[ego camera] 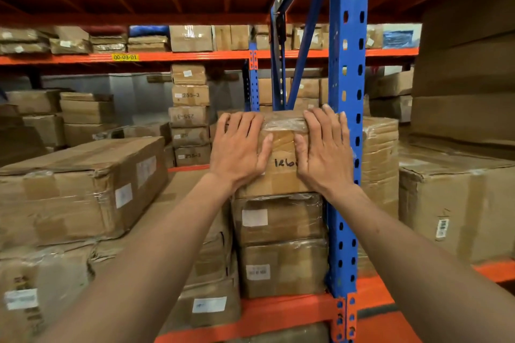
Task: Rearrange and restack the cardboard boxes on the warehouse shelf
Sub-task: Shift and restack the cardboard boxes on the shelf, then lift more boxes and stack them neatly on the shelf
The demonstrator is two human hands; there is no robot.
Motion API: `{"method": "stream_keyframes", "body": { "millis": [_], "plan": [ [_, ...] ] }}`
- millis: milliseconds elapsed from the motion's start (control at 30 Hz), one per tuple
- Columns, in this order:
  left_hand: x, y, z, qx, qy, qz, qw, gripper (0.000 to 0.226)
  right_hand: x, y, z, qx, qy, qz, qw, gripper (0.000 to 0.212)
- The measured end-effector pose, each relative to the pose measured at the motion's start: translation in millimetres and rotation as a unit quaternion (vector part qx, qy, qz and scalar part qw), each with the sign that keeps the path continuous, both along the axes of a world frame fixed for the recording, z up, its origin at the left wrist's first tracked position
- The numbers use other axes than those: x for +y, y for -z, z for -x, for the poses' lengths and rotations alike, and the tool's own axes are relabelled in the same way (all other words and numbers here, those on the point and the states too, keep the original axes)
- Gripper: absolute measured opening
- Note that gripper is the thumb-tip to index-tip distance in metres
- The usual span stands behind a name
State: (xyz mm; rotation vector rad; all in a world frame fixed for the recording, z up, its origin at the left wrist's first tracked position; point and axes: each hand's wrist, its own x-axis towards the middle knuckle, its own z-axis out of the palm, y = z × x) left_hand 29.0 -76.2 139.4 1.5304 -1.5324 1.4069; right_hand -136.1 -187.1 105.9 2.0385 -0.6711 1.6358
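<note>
Head view. Two hands are observed, both laid flat against the front face of one cardboard box (281, 159). The left hand (240, 149) is placed on the left part of that face, the right hand (324, 147) on the right part; the fingers (315, 122) of both are extended and slightly spread, with the fingertips hooked over the taped top edge. Nothing is pinched. Handwritten marking is partly visible between the thumbs.

The box is found at the top of a stack of three: two plastic-wrapped boxes (280, 242) are counted beneath it, each bearing one white label. The stack stands just beside a blue perforated upright (345, 125), to its left. One large box (80, 189) lies to the left, resting on further boxes, and one tall box (457, 209) stands to the right of the upright.

The stack is carried on a shelf with an orange front beam (278, 312). An orange deck is seen overhead. Across the aisle, further racking loaded with boxes is noted, with a column of five small boxes (190, 114) and one yellow location tag (125, 57).
</note>
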Motion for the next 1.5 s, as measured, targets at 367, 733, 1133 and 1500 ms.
{"method": "stream_keyframes", "body": {
  "millis": [367, 733, 1133, 1500],
  "plan": [
    [-46.2, 8.0, -19.0, 0.0, -0.024, 0.007, 1.0, 0.048, -41.1, 5.7, -20.0, -0.016, 0.001, 0.009, 1.0, 0.052],
    [-59.2, 12.3, -26.6, 0.006, -0.018, 0.003, 1.0, 0.047, -52.0, 5.8, -27.9, -0.007, 0.023, 0.009, 1.0, 0.051],
    [31.3, 26.0, -68.8, 0.041, -0.052, -0.158, 0.985, 0.081, 10.0, -20.5, -38.9, 0.086, -0.001, -0.08, 0.993, 0.067],
    [247.4, 31.7, -255.5, 0.292, -0.212, -0.167, 0.918, 0.111, 133.6, -33.8, -217.5, 0.293, -0.171, -0.068, 0.938, 0.083]
  ]
}}
